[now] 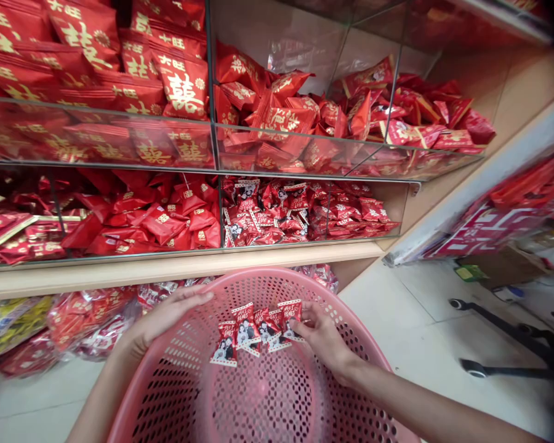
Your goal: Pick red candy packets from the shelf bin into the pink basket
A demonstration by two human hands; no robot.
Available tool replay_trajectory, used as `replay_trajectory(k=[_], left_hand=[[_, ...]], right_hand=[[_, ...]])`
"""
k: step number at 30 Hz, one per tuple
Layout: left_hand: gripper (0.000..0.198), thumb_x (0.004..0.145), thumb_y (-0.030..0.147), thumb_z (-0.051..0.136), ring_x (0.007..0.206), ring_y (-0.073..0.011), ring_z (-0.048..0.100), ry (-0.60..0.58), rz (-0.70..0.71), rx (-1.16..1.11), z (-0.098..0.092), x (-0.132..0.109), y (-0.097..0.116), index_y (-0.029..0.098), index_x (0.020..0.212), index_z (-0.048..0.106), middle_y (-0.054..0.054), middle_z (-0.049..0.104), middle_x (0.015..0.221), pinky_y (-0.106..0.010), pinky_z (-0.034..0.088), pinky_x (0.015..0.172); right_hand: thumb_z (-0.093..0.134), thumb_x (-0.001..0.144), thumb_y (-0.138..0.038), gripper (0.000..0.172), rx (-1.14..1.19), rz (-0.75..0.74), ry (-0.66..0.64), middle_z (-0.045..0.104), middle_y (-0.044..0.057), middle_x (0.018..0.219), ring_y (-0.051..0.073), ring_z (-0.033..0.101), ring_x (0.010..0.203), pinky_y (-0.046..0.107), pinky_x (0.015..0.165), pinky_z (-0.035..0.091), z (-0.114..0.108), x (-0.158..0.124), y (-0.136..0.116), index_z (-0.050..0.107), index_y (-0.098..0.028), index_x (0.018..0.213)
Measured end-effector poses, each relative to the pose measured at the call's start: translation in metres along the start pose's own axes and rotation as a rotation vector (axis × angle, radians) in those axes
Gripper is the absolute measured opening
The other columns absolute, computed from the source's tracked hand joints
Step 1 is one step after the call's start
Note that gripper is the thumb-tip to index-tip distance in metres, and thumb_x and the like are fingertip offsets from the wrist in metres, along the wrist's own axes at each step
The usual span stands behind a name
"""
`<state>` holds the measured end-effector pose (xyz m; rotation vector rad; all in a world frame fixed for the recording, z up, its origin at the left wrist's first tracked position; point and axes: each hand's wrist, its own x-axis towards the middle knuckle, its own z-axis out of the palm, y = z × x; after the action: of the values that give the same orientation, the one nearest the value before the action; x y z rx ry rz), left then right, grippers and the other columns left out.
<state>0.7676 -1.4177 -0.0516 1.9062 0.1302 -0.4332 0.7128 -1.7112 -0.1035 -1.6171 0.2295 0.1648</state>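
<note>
A round pink plastic basket (pixel 258 280) with a perforated wall sits before me, below the shelf. My left hand (pixel 173 314) is at its left rim, thumb and fingers lying across the edge. Inside the basket's mouth, my right hand (pixel 321 335) pinches a small red candy packet (pixel 290 318) with cartoon figures and white edges. Several matching candy packets (pixel 247 326) form an overlapping row to its left. Whether the fingers hold these too, I cannot tell. Matching packets (pixel 268 215) fill a lower shelf compartment beyond the basket.
Clear-fronted shelf compartments hold red packets (pixel 184 86), wrapped sweets (pixel 161 221) and more red packets (pixel 281 117). Bagged goods (pixel 92 320) lie under the shelf's wooden edge (pixel 180 264). Black chair legs (pixel 503 369) stand on the tiled floor at right, near red printed bags (pixel 484 221).
</note>
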Motion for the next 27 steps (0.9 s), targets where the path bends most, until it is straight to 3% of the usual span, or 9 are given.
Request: replay_trajectory(k=[6,10,15,22,27], left_hand=[[0.049,0.064,0.052,0.069,0.119,-0.0261,0.053,-0.033,-0.033,-0.047,0.0,-0.001,-0.002,0.026,0.105,0.069,-0.002,0.063,0.121,-0.036,0.04,0.103],[0.05,0.065,0.052,0.069,0.124,-0.0264,0.048,-0.018,-0.008,-0.027,-0.002,0.002,-0.004,0.024,0.107,0.069,-0.004,0.061,0.124,-0.037,0.038,0.105],[0.05,0.062,0.055,0.068,0.12,-0.0269,0.052,-0.062,0.002,-0.046,0.0,-0.002,0.003,0.026,0.103,0.07,-0.003,0.065,0.119,-0.037,0.04,0.103],[0.053,0.059,0.057,0.068,0.12,-0.0288,0.051,-0.006,0.025,0.036,-0.001,0.001,0.001,0.025,0.101,0.071,-0.005,0.066,0.117,-0.038,0.041,0.102],[0.054,0.063,0.057,0.067,0.125,-0.0277,0.046,-0.033,0.007,0.038,-0.002,0.004,-0.004,0.024,0.106,0.069,-0.005,0.061,0.124,-0.038,0.035,0.106]], right_hand=[[0.071,0.066,-0.042,0.031,0.055,-0.039,-0.137,0.065,0.001,0.083,0.019,0.06,0.08,0.035,0.08,0.046,0.014,0.002,-0.022,0.056,-0.021,0.084],[0.075,0.06,-0.04,0.03,0.075,0.08,-0.205,0.067,0.0,0.076,0.016,0.059,0.073,0.031,0.074,0.045,0.03,0.012,-0.016,0.06,-0.019,0.075],[0.077,0.054,-0.036,0.03,0.049,0.207,-0.284,0.066,-0.003,0.07,0.011,0.056,0.061,0.026,0.063,0.042,0.039,0.019,-0.015,0.065,-0.019,0.076],[0.075,0.056,-0.036,0.029,0.085,0.286,-0.291,0.066,-0.002,0.072,0.01,0.055,0.059,0.024,0.06,0.041,0.028,0.025,-0.01,0.066,-0.018,0.078],[0.08,0.055,-0.031,0.028,0.327,0.391,-0.265,0.065,-0.004,0.072,0.009,0.057,0.066,0.022,0.063,0.043,0.015,0.02,-0.012,0.062,-0.019,0.073]])
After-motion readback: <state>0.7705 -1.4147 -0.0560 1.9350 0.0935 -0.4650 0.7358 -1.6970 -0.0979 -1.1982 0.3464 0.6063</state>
